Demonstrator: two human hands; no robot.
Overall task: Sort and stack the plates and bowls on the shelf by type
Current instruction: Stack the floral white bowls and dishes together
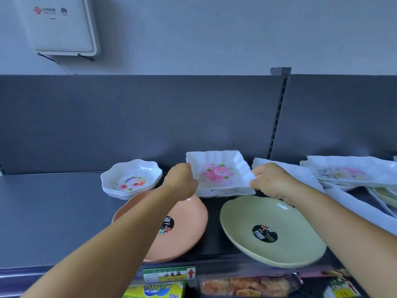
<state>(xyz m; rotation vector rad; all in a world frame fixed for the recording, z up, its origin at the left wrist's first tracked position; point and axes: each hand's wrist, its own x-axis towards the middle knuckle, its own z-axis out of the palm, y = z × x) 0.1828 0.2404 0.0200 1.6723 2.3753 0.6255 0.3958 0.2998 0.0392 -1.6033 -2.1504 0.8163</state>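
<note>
A white square plate with a pink flower print (219, 173) sits at the back middle of the grey shelf (51, 211). My left hand (181, 179) grips its left edge and my right hand (268, 179) grips its right edge. To the left stands a small stack of white scalloped bowls with flower prints (131, 179). In front lie an orange round plate (182, 229), partly under my left forearm, and a green round plate (272, 229), each with a black sticker.
At the right, more white flowered square plates (352, 173) are stacked over other dishes, with greenish plates (386, 196) beneath at the edge. A slotted upright (277, 117) divides the dark back panel. Packaged goods (242, 287) fill the lower shelf. A white box (62, 26) hangs on the wall.
</note>
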